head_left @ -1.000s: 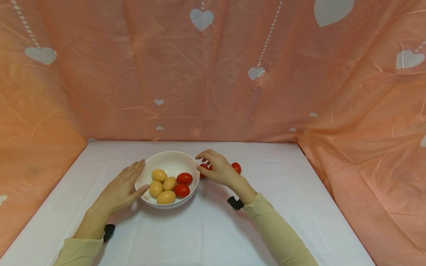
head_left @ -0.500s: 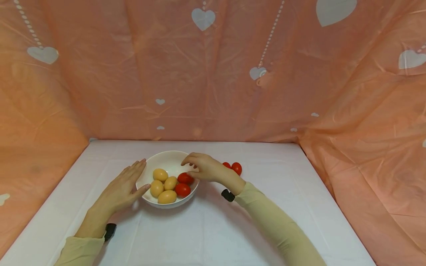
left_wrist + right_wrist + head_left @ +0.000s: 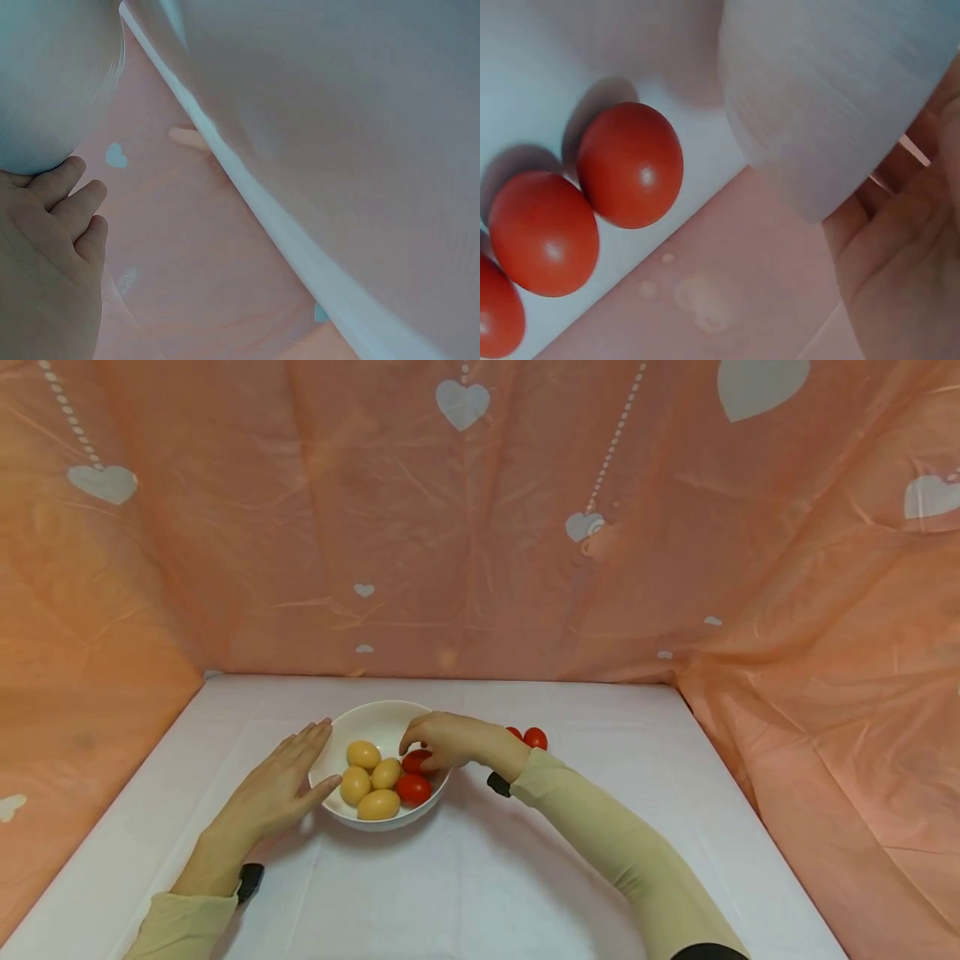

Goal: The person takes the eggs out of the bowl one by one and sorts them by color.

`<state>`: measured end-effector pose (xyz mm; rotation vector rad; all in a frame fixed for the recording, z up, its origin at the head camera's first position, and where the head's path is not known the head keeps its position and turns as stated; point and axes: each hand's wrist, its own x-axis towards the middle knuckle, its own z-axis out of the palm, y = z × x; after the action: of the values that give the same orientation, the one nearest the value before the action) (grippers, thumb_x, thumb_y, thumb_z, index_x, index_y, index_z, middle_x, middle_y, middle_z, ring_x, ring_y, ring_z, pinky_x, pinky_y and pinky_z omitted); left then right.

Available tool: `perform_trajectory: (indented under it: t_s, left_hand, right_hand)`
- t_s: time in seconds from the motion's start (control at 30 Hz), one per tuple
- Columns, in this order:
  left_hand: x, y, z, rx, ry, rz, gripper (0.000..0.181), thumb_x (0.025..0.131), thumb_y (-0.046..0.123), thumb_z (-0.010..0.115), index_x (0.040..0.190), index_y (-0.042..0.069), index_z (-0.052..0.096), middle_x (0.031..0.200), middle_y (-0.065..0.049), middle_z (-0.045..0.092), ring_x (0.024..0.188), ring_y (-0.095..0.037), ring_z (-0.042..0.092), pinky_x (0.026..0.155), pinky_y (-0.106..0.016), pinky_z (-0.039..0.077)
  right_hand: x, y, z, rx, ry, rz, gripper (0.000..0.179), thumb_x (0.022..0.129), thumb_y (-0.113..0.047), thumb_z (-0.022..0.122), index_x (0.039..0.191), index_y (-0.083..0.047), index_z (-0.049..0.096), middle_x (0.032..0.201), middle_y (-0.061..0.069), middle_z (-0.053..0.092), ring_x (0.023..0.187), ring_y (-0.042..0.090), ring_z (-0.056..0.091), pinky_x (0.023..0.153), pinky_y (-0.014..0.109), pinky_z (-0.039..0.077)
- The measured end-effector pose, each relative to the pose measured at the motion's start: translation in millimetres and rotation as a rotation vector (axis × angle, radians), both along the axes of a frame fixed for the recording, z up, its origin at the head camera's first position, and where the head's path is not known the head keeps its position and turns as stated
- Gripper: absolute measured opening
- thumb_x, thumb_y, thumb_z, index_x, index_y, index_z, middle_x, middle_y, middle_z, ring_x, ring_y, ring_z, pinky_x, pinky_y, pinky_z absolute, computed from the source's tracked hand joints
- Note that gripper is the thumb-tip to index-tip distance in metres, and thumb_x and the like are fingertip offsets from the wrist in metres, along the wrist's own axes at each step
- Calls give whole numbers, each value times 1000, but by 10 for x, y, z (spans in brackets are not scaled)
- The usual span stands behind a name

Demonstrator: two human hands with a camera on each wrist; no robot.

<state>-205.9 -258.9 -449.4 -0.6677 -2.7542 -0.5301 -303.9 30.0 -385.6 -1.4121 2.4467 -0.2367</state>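
Observation:
A white bowl (image 3: pixel 367 714) stands on the white table, holding several yellow-tan eggs (image 3: pixel 378 805) and two red eggs (image 3: pixel 413 790). My left hand (image 3: pixel 273 785) rests along the bowl's left side with straight fingers, its thumb over the rim. In the left wrist view, fingertips lie against the outer wall of the bowl (image 3: pixel 60 82). Reaching over the right rim, my right hand (image 3: pixel 453 739) has curled fingers and thumb around the upper red egg (image 3: pixel 415 762), which is partly covered. The right wrist view has these fingertips hidden behind the bowl (image 3: pixel 832 97).
Three more red eggs lie in a row on the table right of the bowl, the nearest red egg (image 3: pixel 630 165) close to it in the right wrist view; the right forearm partly hides them from the head. An orange-pink sheet (image 3: pixel 480 527) with hearts hangs behind the table.
My right hand has moved left from above the red eggs on the table, over the rim and down onto a red egg inside the bowl. The left hand has stayed at the bowl's side.

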Motion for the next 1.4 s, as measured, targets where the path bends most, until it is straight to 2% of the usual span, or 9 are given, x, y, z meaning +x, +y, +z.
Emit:
perform_trajectory:
  t_s: [0.13, 0.33, 0.53, 0.87, 1.17, 1.4]
  left_hand:
    - [-5, 1, -3, -3, 9, -1, 82, 101, 42, 65, 158, -8, 34, 162, -27, 37, 148, -48, 36, 125, -56, 28]
    - [-4, -4, -4, 0, -4, 0, 82, 101, 42, 64, 158, -7, 33, 162, -27, 36, 149, -48, 35, 125, -56, 27]
    - [-3, -2, 1, -6, -8, 5, 83, 101, 43, 64, 158, -8, 32, 162, -28, 36, 149, -48, 35, 126, -54, 25]
    - [-2, -3, -1, -9, 0, 2, 82, 101, 42, 65, 158, -9, 33, 162, -28, 37, 148, -49, 36, 125, -55, 27]
    - [5, 2, 20, -9, -10, 7, 83, 101, 42, 64, 158, -9, 32, 161, -29, 37, 148, -50, 35, 123, -59, 29]
    - [1, 14, 15, -7, -13, 8, 83, 100, 41, 66, 158, -8, 32, 162, -29, 37, 148, -49, 35, 124, -58, 28]
  right_hand:
    - [-10, -45, -16, 51, 36, 40, 32, 93, -4, 74, 125, -12, 76, 124, 5, 71, 111, 18, 63, 97, 18, 49]
    - [-5, -85, -30, 93, 55, 31, 37, 89, 1, 74, 122, -16, 78, 120, -1, 72, 110, 14, 61, 98, 16, 48]
    - [-5, -92, -23, 97, 52, 31, 36, 90, 0, 74, 121, -17, 79, 117, 0, 72, 106, 14, 61, 94, 17, 48]
    - [-4, -75, -40, 81, 60, 34, 35, 91, -2, 75, 124, -15, 77, 119, 1, 71, 107, 13, 60, 96, 16, 47]
    - [27, -23, 0, 22, 32, -9, 38, 92, -6, 76, 129, -12, 74, 127, 3, 68, 114, 16, 61, 102, 19, 48]
    - [59, 54, -36, -83, 17, -47, 38, 93, -12, 79, 130, -12, 72, 128, 4, 65, 111, 15, 60, 96, 17, 50]
